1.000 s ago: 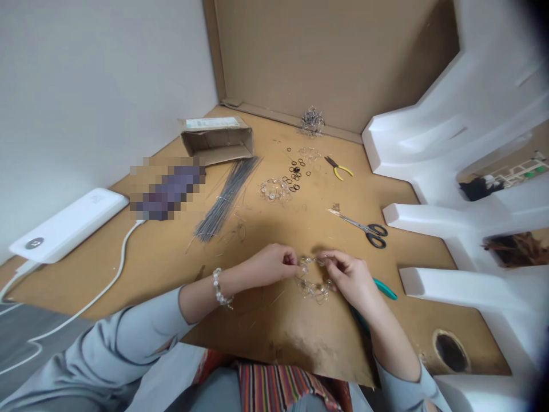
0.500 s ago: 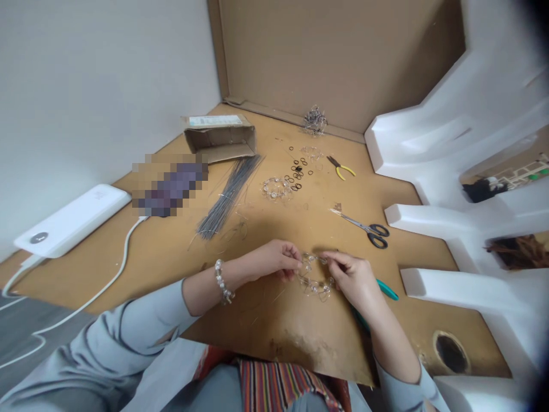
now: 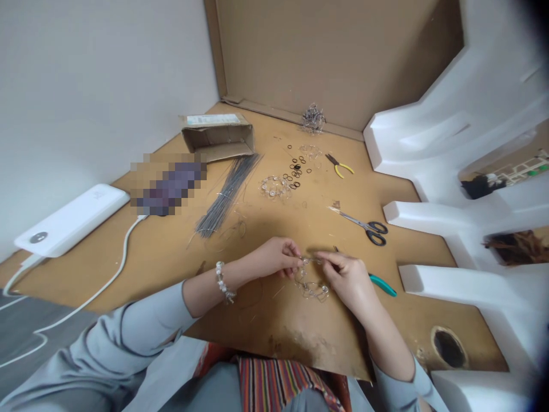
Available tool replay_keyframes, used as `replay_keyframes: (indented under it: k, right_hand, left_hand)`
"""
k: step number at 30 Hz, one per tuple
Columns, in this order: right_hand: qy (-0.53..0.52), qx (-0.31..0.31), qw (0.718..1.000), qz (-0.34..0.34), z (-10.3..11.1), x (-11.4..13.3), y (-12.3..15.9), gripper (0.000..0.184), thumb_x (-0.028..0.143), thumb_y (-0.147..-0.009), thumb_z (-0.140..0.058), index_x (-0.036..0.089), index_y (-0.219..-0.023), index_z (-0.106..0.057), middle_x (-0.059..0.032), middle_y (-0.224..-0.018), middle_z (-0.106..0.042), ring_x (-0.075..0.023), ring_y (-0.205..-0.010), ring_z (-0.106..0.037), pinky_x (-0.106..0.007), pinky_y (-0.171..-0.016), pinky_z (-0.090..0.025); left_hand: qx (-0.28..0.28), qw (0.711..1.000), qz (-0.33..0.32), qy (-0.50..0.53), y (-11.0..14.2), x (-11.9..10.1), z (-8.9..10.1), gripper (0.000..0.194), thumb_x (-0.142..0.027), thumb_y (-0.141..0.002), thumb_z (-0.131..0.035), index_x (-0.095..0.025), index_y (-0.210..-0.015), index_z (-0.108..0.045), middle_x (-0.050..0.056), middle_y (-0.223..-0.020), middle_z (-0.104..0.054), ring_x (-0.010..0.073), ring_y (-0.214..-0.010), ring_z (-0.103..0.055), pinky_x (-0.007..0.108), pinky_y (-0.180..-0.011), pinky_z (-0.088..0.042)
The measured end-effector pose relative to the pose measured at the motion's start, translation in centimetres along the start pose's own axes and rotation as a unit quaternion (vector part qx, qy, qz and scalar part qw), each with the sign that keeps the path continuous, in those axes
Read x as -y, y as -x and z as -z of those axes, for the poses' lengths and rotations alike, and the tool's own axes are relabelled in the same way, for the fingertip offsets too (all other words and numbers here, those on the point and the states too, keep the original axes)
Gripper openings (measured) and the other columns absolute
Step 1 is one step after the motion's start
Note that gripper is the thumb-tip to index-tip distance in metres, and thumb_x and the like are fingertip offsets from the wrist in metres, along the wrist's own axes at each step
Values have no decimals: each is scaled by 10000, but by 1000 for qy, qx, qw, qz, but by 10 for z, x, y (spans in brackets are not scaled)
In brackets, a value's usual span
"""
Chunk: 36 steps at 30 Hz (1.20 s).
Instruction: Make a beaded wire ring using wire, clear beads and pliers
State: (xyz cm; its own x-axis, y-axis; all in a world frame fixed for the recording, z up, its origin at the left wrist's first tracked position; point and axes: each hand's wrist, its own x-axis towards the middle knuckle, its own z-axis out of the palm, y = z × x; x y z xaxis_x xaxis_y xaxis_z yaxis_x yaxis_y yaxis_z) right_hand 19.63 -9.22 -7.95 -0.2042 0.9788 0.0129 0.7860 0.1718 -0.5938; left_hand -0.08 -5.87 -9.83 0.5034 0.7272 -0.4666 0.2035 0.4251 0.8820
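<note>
Between my two hands is a ring of thin wire with clear beads (image 3: 315, 290), its loop hanging toward me. My left hand (image 3: 283, 258) pinches it at the left with thumb and forefinger. On the other side my right hand (image 3: 345, 274) grips its upper right part between the fingertips. The exact spots under the fingers are hidden. A teal-handled tool (image 3: 383, 285) lies partly beneath my right hand and forearm. Farther back rests another beaded wire ring (image 3: 274, 187), beside several small dark rings (image 3: 295, 167).
Scissors (image 3: 373, 230) and yellow-handled pliers (image 3: 339, 165) lie to the right. A bundle of grey wires (image 3: 227, 197) and an open cardboard box (image 3: 218, 142) are at left, near a white power bank (image 3: 72, 220) with a cable. A wire tangle (image 3: 313, 119) sits at the back. The table has a hole (image 3: 449, 347).
My right hand has moved slightly left, closer to my left hand. The beaded ring has shifted a little with it, and more of the teal-handled tool's tip shows.
</note>
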Motion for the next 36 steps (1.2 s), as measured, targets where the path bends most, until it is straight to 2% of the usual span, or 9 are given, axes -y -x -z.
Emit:
replay_keyframes:
  k: [4, 8, 13, 17, 21, 26, 28, 32, 36]
  right_hand:
    - [-9, -5, 1000, -13, 0, 1, 1, 299, 242, -827, -470, 241, -993, -719, -22, -904, -733, -167, -745, -667, -278, -699, -507]
    - [-66, 13, 996, -62, -1, 0, 1, 304, 345, -838, -484, 207, -989, -710, -12, -648, -692, -123, -496, -572, -231, -498, -449]
    - [-215, 115, 964, -108, 4, 1, -1, 289, 391, -844, -469, 164, -914, -633, 16, -547, -606, -66, -340, -433, -190, -370, -355]
    - [-261, 173, 943, -114, 6, 1, 1, 229, 357, -789, -548, 177, -931, -559, 29, -590, -594, -72, -386, -449, -182, -370, -353]
    - [-212, 148, 965, -37, 1, -1, 4, 227, 198, -711, -590, 187, -936, -568, 40, -646, -560, -88, -550, -507, -191, -511, -410]
    - [-190, 135, 972, -17, -5, 3, 4, 130, 218, -811, -467, 179, -870, -577, 56, -577, -471, -72, -465, -437, -195, -464, -354]
    - [-193, 128, 973, -24, -7, 4, 4, 132, 245, -828, -462, 178, -864, -570, 58, -573, -467, -71, -445, -444, -197, -455, -356]
    - [-198, 88, 975, -47, -8, 4, 3, 228, 260, -794, -536, 193, -1013, -540, 58, -623, -524, -73, -438, -483, -197, -459, -388]
    - [-183, 95, 977, -53, -9, 3, 4, 325, 273, -797, -546, 214, -1116, -564, 60, -586, -542, -76, -411, -480, -195, -447, -398]
  left_hand:
    - [-3, 1000, 4, 0, -1, -1, 2, 194, -253, -726, -647, -127, -799, -520, 6, -637, -632, 99, -544, -602, 217, -532, -469]
    - [-14, 997, -40, -60, 1, -1, 4, 196, -275, -728, -631, -131, -836, -555, 12, -677, -641, 102, -574, -584, 219, -543, -451]
    - [-58, 976, -110, -181, 4, -1, 6, 189, -293, -759, -591, -136, -862, -618, 11, -700, -635, 109, -595, -553, 220, -554, -424]
    - [-84, 965, -137, -206, 6, -1, 3, 166, -267, -767, -582, -141, -870, -615, 14, -734, -634, 121, -653, -560, 224, -594, -430]
    - [-105, 944, -196, -245, 13, -4, -7, 164, -209, -795, -542, -163, -943, -597, 14, -820, -633, 114, -685, -549, 224, -628, -433]
    - [-89, 859, -311, -398, 19, -8, -17, 170, -121, -837, -450, -177, -921, -587, 24, -846, -604, 148, -785, -525, 268, -720, -424]
    - [-75, 837, -333, -428, 18, -7, -17, 191, -113, -843, -445, -177, -977, -565, 39, -919, -605, 169, -863, -525, 291, -775, -429]
    - [-58, 824, -349, -442, 17, -3, -15, 302, -93, -836, -437, -176, -1122, -488, 70, -1044, -582, 182, -950, -525, 317, -844, -437]
    - [-65, 820, -365, -437, 18, -2, -15, 337, -54, -809, -400, -157, -1124, -461, 84, -1012, -558, 172, -869, -533, 306, -783, -461]
